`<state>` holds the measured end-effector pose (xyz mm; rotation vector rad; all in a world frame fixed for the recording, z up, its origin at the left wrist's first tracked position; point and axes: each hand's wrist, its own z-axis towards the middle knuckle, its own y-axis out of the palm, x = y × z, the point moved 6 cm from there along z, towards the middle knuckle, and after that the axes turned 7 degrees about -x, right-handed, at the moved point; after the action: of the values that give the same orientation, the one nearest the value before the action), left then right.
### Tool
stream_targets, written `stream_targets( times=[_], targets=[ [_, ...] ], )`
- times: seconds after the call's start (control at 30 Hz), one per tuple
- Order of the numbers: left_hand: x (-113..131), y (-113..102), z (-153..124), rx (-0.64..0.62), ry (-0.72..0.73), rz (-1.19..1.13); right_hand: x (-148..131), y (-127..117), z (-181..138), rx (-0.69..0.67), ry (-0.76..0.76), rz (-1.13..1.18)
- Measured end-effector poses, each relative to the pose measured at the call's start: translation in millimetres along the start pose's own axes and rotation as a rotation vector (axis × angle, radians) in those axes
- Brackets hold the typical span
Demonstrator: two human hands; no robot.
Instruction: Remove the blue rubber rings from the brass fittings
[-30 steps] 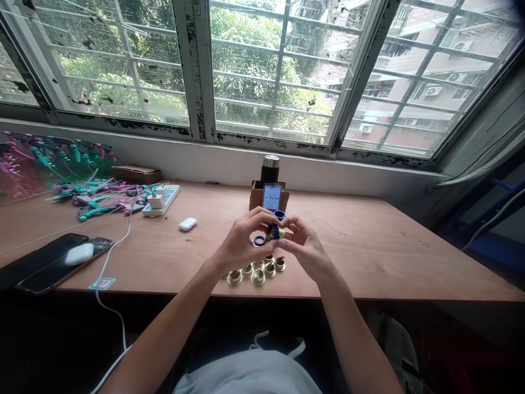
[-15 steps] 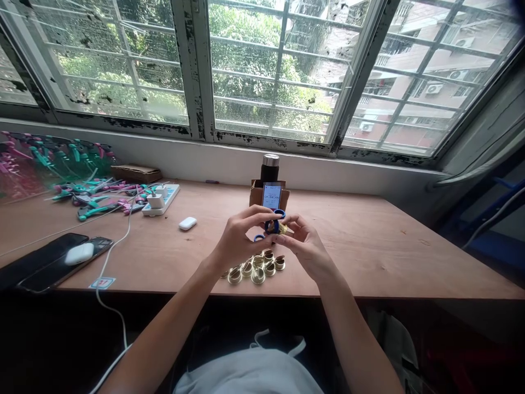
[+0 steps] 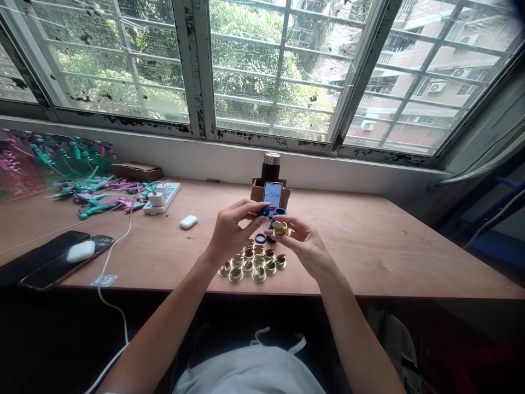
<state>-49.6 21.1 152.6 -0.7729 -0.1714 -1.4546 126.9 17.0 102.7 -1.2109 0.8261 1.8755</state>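
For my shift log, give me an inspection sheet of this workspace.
Surface: plywood desk.
Job's things: heap of brass fittings, blue rings just beyond it.
Clutter: pink-and-teal tools, earbud case, phones.
Hands: right hand holds a brass fitting; left hand pinches a blue ring.
Cables: white cable hangs over the desk edge.
Surroundings: barred window, trees and buildings outside.
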Motion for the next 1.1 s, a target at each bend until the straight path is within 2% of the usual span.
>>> stream_targets(
  times=[0.23, 0.67, 0.77, 0.9, 1.1],
  targets=[
    [-5.5, -1.5, 0.7, 0.016, -0.075, -0.004, 1.0, 1.2, -1.3, -0.01, -0.011, -0.055],
    [-10.5, -7.0, -0.5, 0.096, -0.128, -0.043, 5.7, 6.1, -1.1, -0.02, 0.0, -0.183],
    [-11.4, -8.3, -0.7, 0.114, -0.134, -0.032, 5.7, 11.0, -2.2, -0.089, -0.018, -0.329],
    [-12.1, -10.1, -1.1, 0.121, -0.143, -0.02, 5.4, 24.3, -4.5, -0.22, -0.05, -0.637],
    [-10.1, -12.6, -0.8, 0.141, -0.154, -0.028, 16.9, 46.0, -4.4, -0.359, -0.062, -0.835]
  ],
)
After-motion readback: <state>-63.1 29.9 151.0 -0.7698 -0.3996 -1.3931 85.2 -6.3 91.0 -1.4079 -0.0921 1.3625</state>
